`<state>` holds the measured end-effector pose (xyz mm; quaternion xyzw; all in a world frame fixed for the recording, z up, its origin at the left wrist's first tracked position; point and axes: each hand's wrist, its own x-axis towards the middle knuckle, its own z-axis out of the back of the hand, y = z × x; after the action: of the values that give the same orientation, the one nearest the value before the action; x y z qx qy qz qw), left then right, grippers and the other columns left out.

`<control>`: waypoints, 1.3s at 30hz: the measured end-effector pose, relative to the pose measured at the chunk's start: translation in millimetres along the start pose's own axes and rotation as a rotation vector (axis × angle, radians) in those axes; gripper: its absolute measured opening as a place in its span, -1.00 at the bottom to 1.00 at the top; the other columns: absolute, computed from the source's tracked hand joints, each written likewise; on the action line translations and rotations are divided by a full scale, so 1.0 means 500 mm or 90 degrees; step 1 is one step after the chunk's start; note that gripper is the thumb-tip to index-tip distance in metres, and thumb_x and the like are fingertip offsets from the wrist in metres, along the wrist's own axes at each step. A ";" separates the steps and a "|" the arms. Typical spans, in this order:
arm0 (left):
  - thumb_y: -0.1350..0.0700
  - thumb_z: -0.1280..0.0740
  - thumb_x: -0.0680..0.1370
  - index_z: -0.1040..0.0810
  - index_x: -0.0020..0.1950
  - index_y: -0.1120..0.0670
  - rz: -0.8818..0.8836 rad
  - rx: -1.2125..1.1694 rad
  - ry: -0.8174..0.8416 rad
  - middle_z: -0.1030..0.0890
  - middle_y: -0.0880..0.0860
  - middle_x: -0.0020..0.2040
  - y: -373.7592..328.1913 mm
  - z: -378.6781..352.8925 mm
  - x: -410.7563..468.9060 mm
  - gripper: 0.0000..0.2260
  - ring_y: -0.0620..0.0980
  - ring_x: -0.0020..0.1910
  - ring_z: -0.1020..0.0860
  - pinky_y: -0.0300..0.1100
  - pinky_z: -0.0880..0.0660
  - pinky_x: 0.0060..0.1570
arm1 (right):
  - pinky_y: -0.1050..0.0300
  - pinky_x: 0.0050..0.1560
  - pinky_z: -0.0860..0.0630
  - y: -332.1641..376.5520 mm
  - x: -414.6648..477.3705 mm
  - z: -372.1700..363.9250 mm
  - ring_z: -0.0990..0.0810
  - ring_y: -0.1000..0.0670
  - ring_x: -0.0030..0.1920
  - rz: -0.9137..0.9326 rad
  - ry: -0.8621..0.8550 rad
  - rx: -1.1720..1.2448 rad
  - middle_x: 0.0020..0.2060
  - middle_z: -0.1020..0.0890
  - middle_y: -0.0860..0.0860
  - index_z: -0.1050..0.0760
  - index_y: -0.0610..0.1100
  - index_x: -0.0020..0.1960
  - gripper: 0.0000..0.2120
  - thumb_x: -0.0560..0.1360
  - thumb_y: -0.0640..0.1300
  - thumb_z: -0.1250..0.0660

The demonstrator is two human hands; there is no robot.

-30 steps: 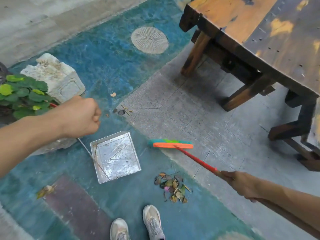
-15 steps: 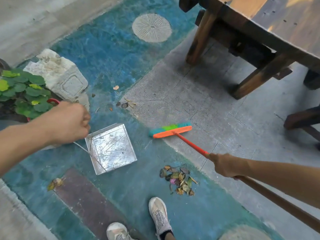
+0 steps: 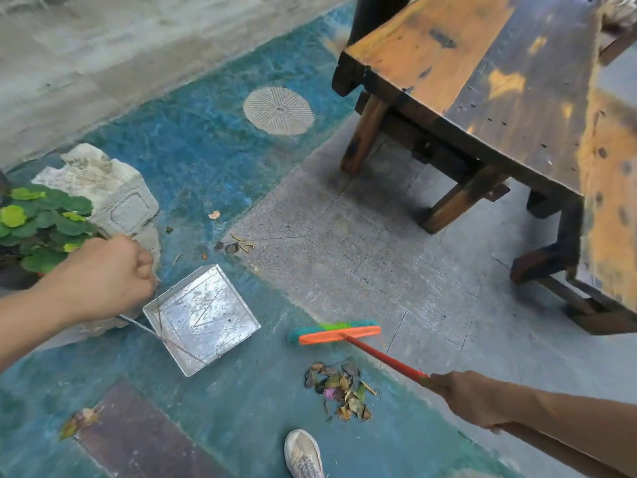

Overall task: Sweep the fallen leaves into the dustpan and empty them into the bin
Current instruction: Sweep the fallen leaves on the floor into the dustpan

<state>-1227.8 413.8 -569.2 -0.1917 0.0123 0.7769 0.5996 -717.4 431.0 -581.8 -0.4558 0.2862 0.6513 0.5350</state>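
A square metal dustpan [image 3: 203, 315] lies flat on the blue-green floor. My left hand [image 3: 107, 277] grips its thin wire handle at the pan's left. My right hand [image 3: 465, 400] holds the red stick of a broom [image 3: 336, 333] whose orange and green head rests on the floor right of the pan. A small pile of dry leaves [image 3: 339, 389] lies just in front of the broom head, near my shoe [image 3: 303, 455]. A few stray leaves [image 3: 231, 246] lie beyond the pan, one single leaf [image 3: 214, 214] farther off, and another leaf [image 3: 80, 420] at lower left.
A heavy wooden bench [image 3: 499, 108] fills the upper right, its legs standing on grey paving. A stone block [image 3: 103, 191] and a green potted plant [image 3: 38, 225] sit at the left. A round drain cover [image 3: 278, 110] lies farther ahead. No bin is in view.
The view shifted; the broom head slid slightly towards me and now lies closer to the leaf pile. My left hand still holds the dustpan handle, the pan staying flat.
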 end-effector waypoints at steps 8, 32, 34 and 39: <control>0.16 -0.35 0.34 -0.32 -0.49 0.15 0.003 -0.066 0.018 -0.28 0.02 -0.56 -0.002 0.029 -0.032 -0.73 0.03 -0.49 -0.27 -0.19 -0.30 -0.46 | 0.15 -0.43 -0.57 0.169 0.155 0.166 -0.55 0.02 -0.44 0.030 -0.108 0.034 -0.14 -0.57 -0.04 -0.33 -0.03 0.42 -0.58 0.58 -0.16 -0.03; 0.23 -0.25 0.25 -0.23 -0.45 0.17 0.119 -0.077 0.030 -0.14 0.11 -0.42 0.087 -0.004 0.001 -0.81 0.00 -0.39 -0.09 -0.10 -0.14 -0.41 | 0.23 -0.27 -0.53 0.287 0.386 0.337 -0.61 0.06 -0.25 0.153 -0.098 -0.169 -0.08 -0.58 0.05 -0.28 0.16 0.46 -0.48 0.55 -0.18 -0.01; 0.22 -0.24 0.24 -0.25 -0.43 0.19 0.120 -0.068 0.031 -0.14 0.11 -0.44 0.088 -0.007 -0.008 -0.84 0.01 -0.38 -0.09 -0.10 -0.19 -0.40 | 0.36 -0.23 -0.43 0.240 0.361 0.341 -0.54 0.19 -0.27 0.152 -0.137 -0.127 -0.12 -0.59 0.15 -0.38 0.28 0.36 -0.64 0.63 0.01 -0.05; 0.22 -0.19 0.23 -0.29 -0.40 0.23 0.148 -0.073 0.060 -0.20 0.13 -0.45 0.101 -0.023 -0.033 -0.90 0.06 -0.36 -0.16 -0.12 -0.25 -0.43 | 0.15 -0.35 -0.61 0.326 0.356 0.366 -0.64 0.02 -0.40 0.163 -0.149 -0.066 -0.16 -0.61 0.06 -0.33 0.35 0.29 -0.67 0.62 0.06 0.02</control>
<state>-1268.3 381.6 -585.3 -0.2595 0.0182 0.8308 0.4921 -928.4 623.3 -683.8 -0.3639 0.2436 0.7764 0.4533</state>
